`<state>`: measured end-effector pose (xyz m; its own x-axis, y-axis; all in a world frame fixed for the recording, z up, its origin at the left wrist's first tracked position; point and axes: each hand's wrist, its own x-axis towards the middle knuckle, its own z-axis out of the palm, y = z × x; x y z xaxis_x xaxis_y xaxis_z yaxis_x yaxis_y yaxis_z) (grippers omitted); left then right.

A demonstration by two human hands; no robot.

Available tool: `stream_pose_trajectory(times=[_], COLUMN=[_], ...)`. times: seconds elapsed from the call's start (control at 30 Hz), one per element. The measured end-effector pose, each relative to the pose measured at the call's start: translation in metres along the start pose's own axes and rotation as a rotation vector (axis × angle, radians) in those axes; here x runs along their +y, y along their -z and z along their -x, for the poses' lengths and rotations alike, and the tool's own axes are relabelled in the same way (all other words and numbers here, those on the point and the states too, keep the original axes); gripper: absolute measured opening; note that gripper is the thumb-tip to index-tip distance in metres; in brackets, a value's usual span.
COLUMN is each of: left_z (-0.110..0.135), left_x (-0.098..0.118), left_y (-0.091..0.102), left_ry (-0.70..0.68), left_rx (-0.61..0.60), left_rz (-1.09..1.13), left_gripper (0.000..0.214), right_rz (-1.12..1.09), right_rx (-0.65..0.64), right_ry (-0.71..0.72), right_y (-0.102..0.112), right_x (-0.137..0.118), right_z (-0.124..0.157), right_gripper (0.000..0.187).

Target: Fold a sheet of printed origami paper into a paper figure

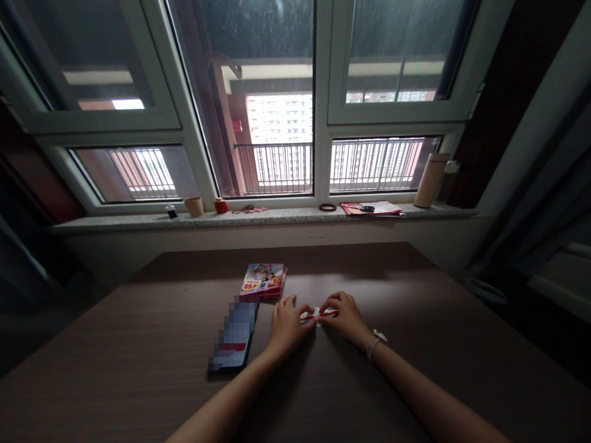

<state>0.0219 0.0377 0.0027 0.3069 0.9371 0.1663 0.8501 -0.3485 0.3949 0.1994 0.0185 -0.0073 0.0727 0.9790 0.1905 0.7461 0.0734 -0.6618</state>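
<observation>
A small folded red-and-white piece of paper (317, 312) lies low over the table between my two hands. Its left end is pinched by the thumb and fingers of my left hand (289, 323). At its right end, the fingertips of my right hand (345, 315) are closed on it, with a pale band around that wrist. Part of the paper is hidden under my fingers. Just beyond my left hand sits a stack of colourful printed leaflets (263, 279). A phone (236, 338), its screen partly pixelated, lies left of that hand.
The brown table (115, 357) reaches to the wall below the window. Along the sill (286, 216) stand a paper cup (194, 207), a red spool-like object (221, 205), a beaded bracelet (327, 207), papers (385, 209) with scissors (367, 208) on top, and a pink bottle (430, 180).
</observation>
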Motion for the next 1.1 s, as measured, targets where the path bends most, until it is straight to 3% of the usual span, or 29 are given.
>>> stream_pose_trajectory(times=[0.3, 0.7, 1.1], left_z=[-0.005, -0.014, -0.004], left_x=[0.001, -0.018, -0.015], left_y=[0.01, 0.013, 0.012], left_ry=[0.018, -0.013, -0.036], left_rx=[-0.085, -0.244, -0.221], left_rz=[-0.002, 0.008, -0.006], left_gripper=[0.028, 0.034, 0.036], right_rz=[-0.017, -0.026, -0.053], right_rx=[-0.035, -0.097, -0.096], right_ry=[-0.05, -0.037, 0.031], right_y=[-0.002, -0.001, -0.002], right_x=[0.004, 0.015, 0.025], right_z=[-0.006, -0.013, -0.008], right_gripper=[0.017, 0.022, 0.028])
